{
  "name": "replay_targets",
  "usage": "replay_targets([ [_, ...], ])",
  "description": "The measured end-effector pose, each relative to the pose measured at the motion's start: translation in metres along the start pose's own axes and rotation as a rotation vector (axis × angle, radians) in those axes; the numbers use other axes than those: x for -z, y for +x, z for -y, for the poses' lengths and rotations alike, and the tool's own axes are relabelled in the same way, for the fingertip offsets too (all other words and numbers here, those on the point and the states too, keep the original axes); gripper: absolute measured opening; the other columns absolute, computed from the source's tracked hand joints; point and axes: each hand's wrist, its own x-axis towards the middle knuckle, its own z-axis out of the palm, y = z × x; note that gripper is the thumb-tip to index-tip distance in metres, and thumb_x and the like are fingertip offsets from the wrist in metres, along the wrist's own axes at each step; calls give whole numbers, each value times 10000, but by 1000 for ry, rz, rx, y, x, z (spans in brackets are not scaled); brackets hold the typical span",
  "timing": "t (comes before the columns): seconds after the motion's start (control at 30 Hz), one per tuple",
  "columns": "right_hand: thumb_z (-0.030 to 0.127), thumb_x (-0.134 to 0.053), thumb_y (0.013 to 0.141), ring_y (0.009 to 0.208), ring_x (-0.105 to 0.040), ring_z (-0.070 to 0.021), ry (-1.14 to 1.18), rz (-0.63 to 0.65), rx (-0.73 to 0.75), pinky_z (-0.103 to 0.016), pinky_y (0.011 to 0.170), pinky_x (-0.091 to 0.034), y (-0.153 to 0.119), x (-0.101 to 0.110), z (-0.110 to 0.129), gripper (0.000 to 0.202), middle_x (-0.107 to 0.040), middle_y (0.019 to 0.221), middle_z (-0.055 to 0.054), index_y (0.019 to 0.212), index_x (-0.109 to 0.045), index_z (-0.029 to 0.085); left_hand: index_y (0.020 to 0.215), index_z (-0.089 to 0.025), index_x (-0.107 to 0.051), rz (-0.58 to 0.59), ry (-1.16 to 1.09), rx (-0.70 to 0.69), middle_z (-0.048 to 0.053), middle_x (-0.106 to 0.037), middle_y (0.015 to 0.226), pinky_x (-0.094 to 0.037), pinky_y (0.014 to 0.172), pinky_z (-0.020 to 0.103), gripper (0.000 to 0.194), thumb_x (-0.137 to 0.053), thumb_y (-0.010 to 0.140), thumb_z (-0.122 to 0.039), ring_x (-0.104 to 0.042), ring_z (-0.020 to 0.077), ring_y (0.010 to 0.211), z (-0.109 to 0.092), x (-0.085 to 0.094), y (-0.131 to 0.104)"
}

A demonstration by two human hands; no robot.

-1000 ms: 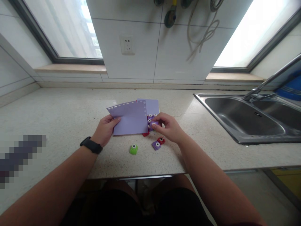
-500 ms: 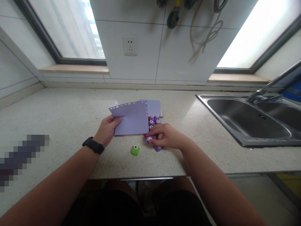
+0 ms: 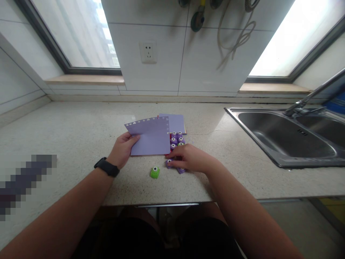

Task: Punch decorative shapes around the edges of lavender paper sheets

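My left hand (image 3: 122,148) grips the left edge of a purple sheet of paper (image 3: 151,138), thumb on top. Small shapes are punched along the paper's far edge and the upper part of its right edge. Just off the sheet's lower right corner, my right hand (image 3: 190,158) has its thumb and forefinger round a small purple craft punch (image 3: 169,163) on the counter. More purple craft punches (image 3: 174,139) stand in rows beside the paper, and another (image 3: 181,171) is partly hidden under my right hand. A green craft punch (image 3: 155,172) stands nearer to me.
Behind the sheet lies a stack of purple paper (image 3: 176,123). A steel sink (image 3: 280,138) with a tap (image 3: 298,105) is set into the speckled counter (image 3: 81,126) on the right. The counter's front edge runs close to my body.
My right hand has shifted the purple punch slightly left and toward me, away from the rows. A green-topped punch now shows among the rows. My left hand and the paper stay put.
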Motion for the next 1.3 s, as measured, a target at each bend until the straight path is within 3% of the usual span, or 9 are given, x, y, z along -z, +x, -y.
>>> replay_targets([
  [0.17,376,-610,1038,832,-684,-164,41,-107,-21,-298,782,-473,-4,5,-2,255,-786,957,-43,1076,-805,216,1039,-195,-822,-14,-45,0,62,-815,1059,-531,903,351,370,-923,720,-351,-699,205,898,-3,-4,-1],
  [0.37,386,-555,1053,686,-554,-138,20,-325,-93,-298,671,-377,-10,12,-12,353,-675,736,-3,810,-729,198,1038,-186,-820,-37,-17,-11,81,-813,1067,-541,921,380,404,-931,700,-378,-713,230,919,-4,-4,-1],
  [0.63,461,-523,1049,673,-546,-144,93,-389,-172,-311,652,-378,-12,13,-23,418,-632,706,1,763,-671,195,1053,-183,-816,-42,-31,-5,78,-813,1080,-545,927,383,412,-924,701,-368,-713,223,913,-3,-4,-1],
  [1.03,512,-536,1036,645,-506,-138,180,-345,-189,-312,642,-376,-15,14,-29,454,-585,671,15,740,-665,192,1030,-184,-813,-73,-86,11,65,-814,1074,-548,900,359,404,-927,672,-332,-709,208,897,-9,-7,-2],
  [1.3,499,-602,991,631,-517,-130,386,-509,-154,-302,622,-395,-17,13,-31,420,-599,657,10,719,-650,183,1040,-181,-812,-72,-65,10,75,-813,1084,-559,886,369,418,-925,676,-351,-717,222,902,-8,-6,-2],
])
